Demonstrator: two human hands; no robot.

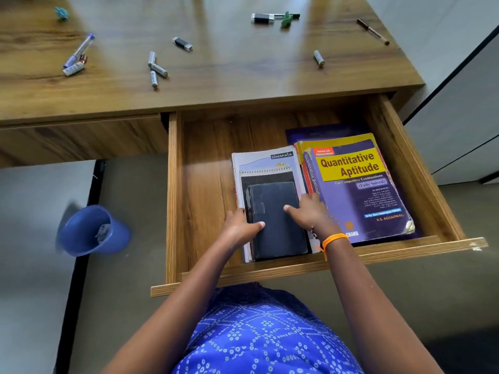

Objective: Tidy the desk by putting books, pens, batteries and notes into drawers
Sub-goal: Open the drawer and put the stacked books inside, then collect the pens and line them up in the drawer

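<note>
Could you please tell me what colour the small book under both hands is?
Black, plain cover, seen in the head view.

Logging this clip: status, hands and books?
Left hand and right hand on black diary, atop notebooks in open drawer. Batteries, pens still on desk. Nothing obstructing.

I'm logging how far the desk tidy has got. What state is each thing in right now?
Right wooden drawer: pulled open.
Left drawer front: shut.
Small black book: closed, lying atop the notebook stack.
Purple-and-yellow Quantitative Aptitude book: closed, in the drawer.
Left hand: touching black book's edge.
Right hand: resting on black book.
Grey batteries: loose on desktop.
Blue bin: upright on the floor.
</note>
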